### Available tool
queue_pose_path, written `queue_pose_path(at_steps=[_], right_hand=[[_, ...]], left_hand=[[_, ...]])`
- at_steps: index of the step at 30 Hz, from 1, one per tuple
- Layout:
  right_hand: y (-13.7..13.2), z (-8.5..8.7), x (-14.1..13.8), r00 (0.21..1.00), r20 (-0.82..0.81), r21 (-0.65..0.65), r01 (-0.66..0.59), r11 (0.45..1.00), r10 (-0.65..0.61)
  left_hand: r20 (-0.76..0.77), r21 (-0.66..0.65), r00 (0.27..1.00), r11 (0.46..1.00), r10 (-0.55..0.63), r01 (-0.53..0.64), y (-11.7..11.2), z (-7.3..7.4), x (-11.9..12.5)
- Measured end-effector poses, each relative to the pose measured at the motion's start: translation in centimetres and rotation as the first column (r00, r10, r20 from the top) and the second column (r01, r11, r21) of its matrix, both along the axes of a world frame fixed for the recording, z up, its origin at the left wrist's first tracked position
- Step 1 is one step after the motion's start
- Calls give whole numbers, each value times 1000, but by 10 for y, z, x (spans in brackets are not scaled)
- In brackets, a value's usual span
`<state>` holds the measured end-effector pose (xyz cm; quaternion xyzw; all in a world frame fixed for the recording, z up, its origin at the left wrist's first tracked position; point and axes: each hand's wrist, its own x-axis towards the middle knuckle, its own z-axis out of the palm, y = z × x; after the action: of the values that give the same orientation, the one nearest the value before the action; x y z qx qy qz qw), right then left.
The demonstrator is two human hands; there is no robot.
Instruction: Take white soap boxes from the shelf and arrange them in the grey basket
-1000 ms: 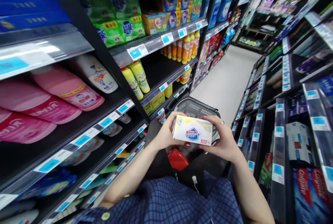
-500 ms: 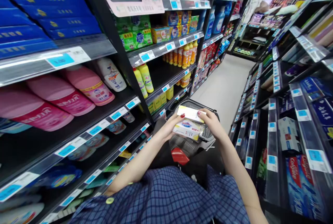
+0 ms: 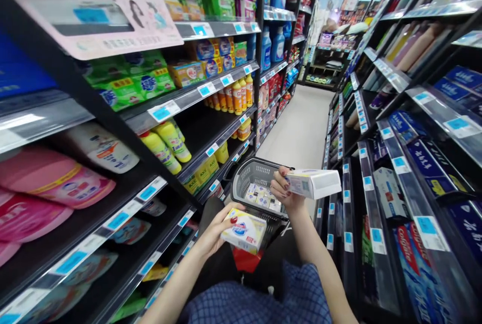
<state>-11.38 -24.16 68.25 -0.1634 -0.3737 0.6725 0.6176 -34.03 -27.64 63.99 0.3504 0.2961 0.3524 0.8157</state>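
My left hand (image 3: 217, 228) grips a yellow and white soap box (image 3: 244, 230) with a blue and red logo, held low over my lap. My right hand (image 3: 284, 191) holds a second white box (image 3: 314, 183) raised to the right, above the near rim of a grey shopping basket (image 3: 248, 176). Several small boxes lie in the bottom of the basket. Both hands have their fingers wrapped round their boxes. A red part shows just under the left box.
Black shelves line both sides of the aisle. Pink refill bags (image 3: 56, 178), yellow bottles (image 3: 165, 145) and green packs (image 3: 124, 83) fill the left shelves. Toothpaste boxes (image 3: 417, 258) stand low on the right. The pale floor (image 3: 301, 128) runs ahead.
The two stacked boxes have come apart: my right hand lifted one up and right, my left hand lowered the other. The view has tilted upward along the aisle.
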Motion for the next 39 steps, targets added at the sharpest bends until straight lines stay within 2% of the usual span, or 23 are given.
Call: queue_pose_path(at_steps=[3,7,9,12,15,18,20,22,24,25,27,29,32,34,36,38,39], right_hand=[[14,-4,7,1000,17,-39,21,999,-20],[24,-7,22,956,274,-63,126,990,-104],[23,-5,25,849,492,2,221,975,-193],[15,2,18,579,755,164,290,943,-309],[8,11,1,368,844,314,251,916,-390],[5,18,-16,195,859,446,167,879,-473],[5,20,-21,127,870,468,88,879,-476],[6,19,-20,109,897,432,-5,902,-429],[5,13,-15,64,925,379,-99,920,-374],[4,8,-11,12,933,357,-138,924,-359],[-2,-9,-6,-135,927,322,-189,928,-350],[-10,-33,-5,-260,904,289,-212,933,-339],[-18,-80,-8,-338,897,210,-242,947,-285],[-14,-115,-4,-354,903,150,-272,951,-244],[-1,-153,12,-316,928,105,-291,951,-199],[25,-197,45,-240,964,57,-240,969,-116],[42,-221,65,-214,976,15,-168,986,-51]], left_hand=[[8,-3,1000,1000,19,-19,7,-4,-2],[-78,67,993,994,92,-87,20,-6,1],[-138,136,977,980,162,-143,28,-9,3],[-161,208,954,954,253,-218,40,-15,4],[-173,261,949,941,264,-214,52,-20,2],[-245,369,939,919,240,-139,62,-24,2],[-284,419,932,904,223,-88,66,-27,3],[-341,461,913,886,224,-45,67,-31,3],[-450,526,852,850,267,11,65,-38,1],[-517,558,805,828,293,57,64,-42,-1],[-636,582,707,794,310,175,59,-52,-5],[-723,553,632,782,279,288,55,-64,-8],[-818,459,545,781,186,423,55,-89,-3],[-861,395,489,788,138,473,59,-109,6],[-876,338,472,826,100,451,67,-131,12],[-856,284,509,901,85,327,76,-154,7],[-832,246,548,943,86,225,80,-165,0]])
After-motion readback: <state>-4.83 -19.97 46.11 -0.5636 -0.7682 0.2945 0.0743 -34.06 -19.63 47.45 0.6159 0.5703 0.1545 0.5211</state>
